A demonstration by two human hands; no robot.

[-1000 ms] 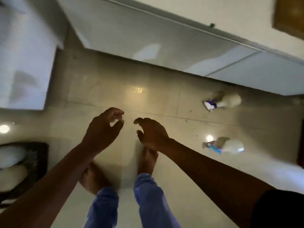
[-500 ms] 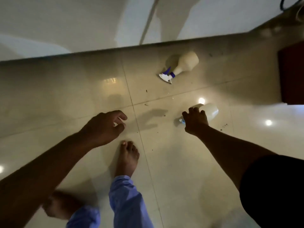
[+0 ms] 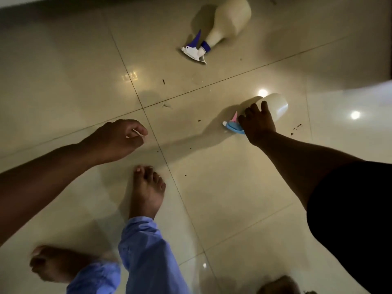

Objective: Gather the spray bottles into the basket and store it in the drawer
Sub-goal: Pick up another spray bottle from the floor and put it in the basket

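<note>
Down on the floor (image 3: 212,187), my left hand (image 3: 118,141) hangs loosely curled, holding nothing. Farther off, the purple-nozzle spray bottle (image 3: 222,26) lies tipped over. My right hand (image 3: 257,122) curls over the blue-nozzle spray bottle (image 3: 275,106); contents unreadable.

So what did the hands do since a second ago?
The right hand reached out to the floor and came down on the spray bottle with the blue and pink trigger, its fingers over the neck. The left hand stayed loosely curled, holding nothing. The bottle with the purple trigger still lies on its side, untouched.
</note>
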